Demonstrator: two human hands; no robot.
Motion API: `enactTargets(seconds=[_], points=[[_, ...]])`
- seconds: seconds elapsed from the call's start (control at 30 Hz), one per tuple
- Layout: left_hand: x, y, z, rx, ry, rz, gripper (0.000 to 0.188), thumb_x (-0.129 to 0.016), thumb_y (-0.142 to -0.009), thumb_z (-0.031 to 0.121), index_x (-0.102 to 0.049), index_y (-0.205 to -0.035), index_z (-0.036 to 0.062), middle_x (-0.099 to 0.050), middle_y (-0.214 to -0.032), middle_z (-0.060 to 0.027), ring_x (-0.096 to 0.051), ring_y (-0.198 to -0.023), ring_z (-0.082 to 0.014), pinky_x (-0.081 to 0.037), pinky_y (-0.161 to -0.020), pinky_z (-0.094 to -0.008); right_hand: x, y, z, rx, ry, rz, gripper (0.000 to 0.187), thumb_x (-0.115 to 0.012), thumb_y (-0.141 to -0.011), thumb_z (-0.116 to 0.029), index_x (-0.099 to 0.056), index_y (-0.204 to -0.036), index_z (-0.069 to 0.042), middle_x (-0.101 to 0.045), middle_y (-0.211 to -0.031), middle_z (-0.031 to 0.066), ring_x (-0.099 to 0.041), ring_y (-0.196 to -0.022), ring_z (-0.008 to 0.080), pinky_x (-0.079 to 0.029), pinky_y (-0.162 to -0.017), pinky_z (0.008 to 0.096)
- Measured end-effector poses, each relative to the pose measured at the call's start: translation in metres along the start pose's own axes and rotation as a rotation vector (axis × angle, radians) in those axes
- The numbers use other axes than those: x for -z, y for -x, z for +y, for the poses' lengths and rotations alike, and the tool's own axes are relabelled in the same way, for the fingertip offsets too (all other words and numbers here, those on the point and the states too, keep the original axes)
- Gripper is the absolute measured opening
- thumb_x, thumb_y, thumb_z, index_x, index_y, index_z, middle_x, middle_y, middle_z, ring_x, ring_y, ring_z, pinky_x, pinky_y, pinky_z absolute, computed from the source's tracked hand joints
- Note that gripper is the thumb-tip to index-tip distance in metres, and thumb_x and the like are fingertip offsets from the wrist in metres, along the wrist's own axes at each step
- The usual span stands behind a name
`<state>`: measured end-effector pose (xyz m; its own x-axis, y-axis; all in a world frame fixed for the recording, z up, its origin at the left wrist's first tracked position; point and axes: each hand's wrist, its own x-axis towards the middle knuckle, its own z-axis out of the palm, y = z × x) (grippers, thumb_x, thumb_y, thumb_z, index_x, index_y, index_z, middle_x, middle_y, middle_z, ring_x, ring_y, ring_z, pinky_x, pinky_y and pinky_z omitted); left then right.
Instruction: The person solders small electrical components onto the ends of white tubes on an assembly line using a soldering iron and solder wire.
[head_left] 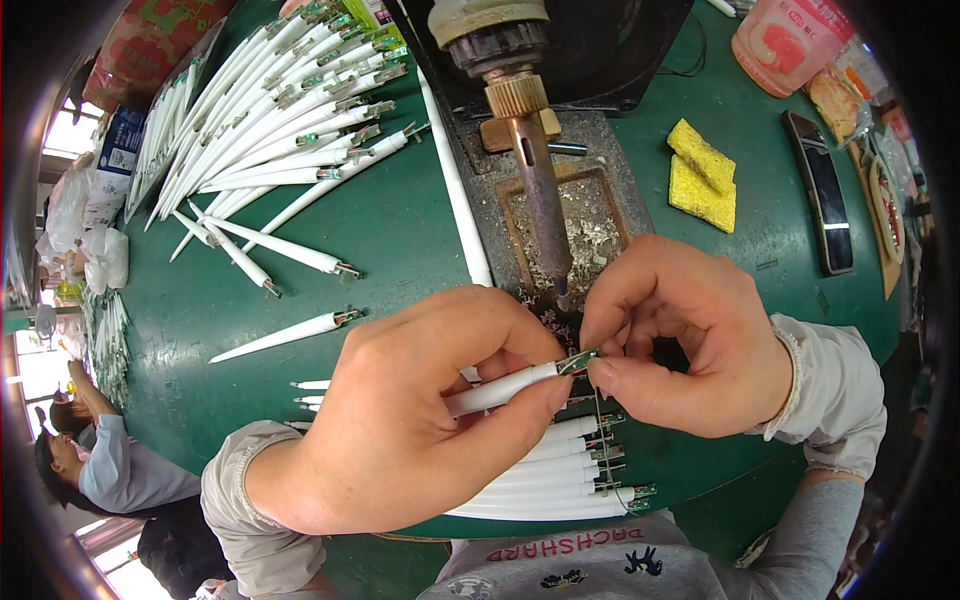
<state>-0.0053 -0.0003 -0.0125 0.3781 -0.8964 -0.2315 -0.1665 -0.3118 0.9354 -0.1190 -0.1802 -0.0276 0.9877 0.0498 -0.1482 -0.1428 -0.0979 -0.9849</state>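
Observation:
My left hand [390, 410] is closed around a white tapered stick [500, 391], its small green circuit board [574, 363] pointing right. At that board my right hand [690, 345] pinches thumb and forefinger together on what looks like a thin wire [599, 405], which trails down toward me. A soldering iron [540, 190] hangs tip-down just beyond my fingertips, apart from the board. Below my hands lies a row of similar white sticks [540, 490], boards to the right, partly hidden by my left hand.
A big fanned pile of white sticks [260, 120] covers the far left, with a few loose ones [280, 335] nearer. Beneath the iron is a solder-spattered metal tray [600, 190]. To the right are a yellow sponge [702, 180], a dark phone [818, 190] and a pink cup [790, 45].

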Motion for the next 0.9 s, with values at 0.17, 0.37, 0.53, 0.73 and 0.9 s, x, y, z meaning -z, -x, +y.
enactTargets(seconds=[0.17,0.37,0.53,0.73,0.9], points=[[0.002,-0.001,0.001,0.010,0.005,-0.003,0.011,-0.061,-0.080,-0.001,-0.057,-0.089,-0.0042,-0.055,-0.086,-0.0069,-0.055,-0.078,-0.0105,-0.044,-0.064,-0.0214,0.002,-0.003,0.001,0.032,0.037,-0.025,0.022,-0.060,-0.077,0.000,-0.048,-0.096,0.000,-0.053,-0.085,0.0050,-0.053,-0.069,0.0069,-0.041,-0.054,0.0179],[0.005,-0.005,0.006,0.135,0.140,0.054,0.009,-0.061,-0.079,-0.003,-0.056,-0.087,-0.0043,-0.056,-0.087,-0.0057,-0.054,-0.078,-0.0097,-0.044,-0.065,-0.0218,-0.004,-0.006,-0.005,-0.041,-0.467,0.161,0.019,-0.055,-0.085,-0.009,-0.041,-0.095,0.000,-0.054,-0.075,0.0066,-0.055,-0.061,0.0094,-0.041,-0.051,0.0193],[0.009,-0.009,0.004,0.074,0.125,0.079,0.010,-0.062,-0.078,-0.002,-0.055,-0.084,-0.0038,-0.055,-0.086,-0.0050,-0.052,-0.078,-0.0094,-0.042,-0.064,-0.0202,0.003,-0.003,-0.003,-0.012,-0.196,0.079,0.016,-0.052,-0.088,-0.012,-0.040,-0.089,-0.001,-0.054,-0.069,0.0078,-0.053,-0.055,0.0094,-0.040,-0.048,0.0201],[0.009,-0.010,0.005,0.046,0.187,0.125,0.010,-0.063,-0.077,0.001,-0.054,-0.081,-0.0024,-0.053,-0.081,-0.0036,-0.051,-0.073,-0.0080,-0.039,-0.058,-0.0186,0.000,-0.003,-0.002,0.025,-0.101,0.039,0.014,-0.052,-0.087,-0.009,-0.041,-0.085,0.000,-0.054,-0.067,0.0080,-0.052,-0.054,0.0096,-0.041,-0.048,0.0204],[0.007,-0.010,0.010,0.066,0.268,0.161,0.010,-0.063,-0.077,0.001,-0.054,-0.079,-0.0013,-0.052,-0.076,-0.0028,-0.050,-0.066,-0.0065,-0.036,-0.052,-0.0184,-0.002,-0.004,0.000,0.044,-0.149,0.055,0.014,-0.053,-0.086,-0.008,-0.042,-0.085,0.001,-0.055,-0.068,0.0088,-0.053,-0.055,0.0104,-0.043,-0.050,0.0206]])
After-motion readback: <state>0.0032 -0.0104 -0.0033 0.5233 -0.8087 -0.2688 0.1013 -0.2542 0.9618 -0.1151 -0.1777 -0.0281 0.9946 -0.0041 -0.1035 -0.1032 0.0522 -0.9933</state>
